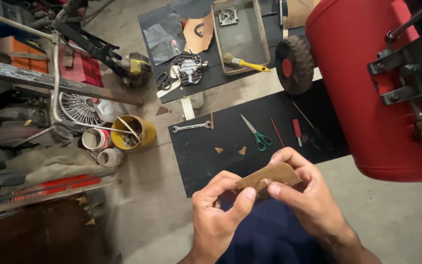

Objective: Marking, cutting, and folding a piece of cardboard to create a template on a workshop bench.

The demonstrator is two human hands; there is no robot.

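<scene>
I've got both hands on a small brown cardboard piece (268,177): left hand (217,211) pinching its near edge, right hand (305,193) clamped around the far side. Just beyond my grip, green-handled scissors (255,133) and a wrench (191,127) lie on the black mat (206,164).

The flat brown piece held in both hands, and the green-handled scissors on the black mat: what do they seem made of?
Flat brown piece: likely cardboard or gasket paper; matte, thin, cut edges. Green-handled scissors: shiny metal blades, handles apparently plastic. Left hand and right hand pinch the piece.
</scene>
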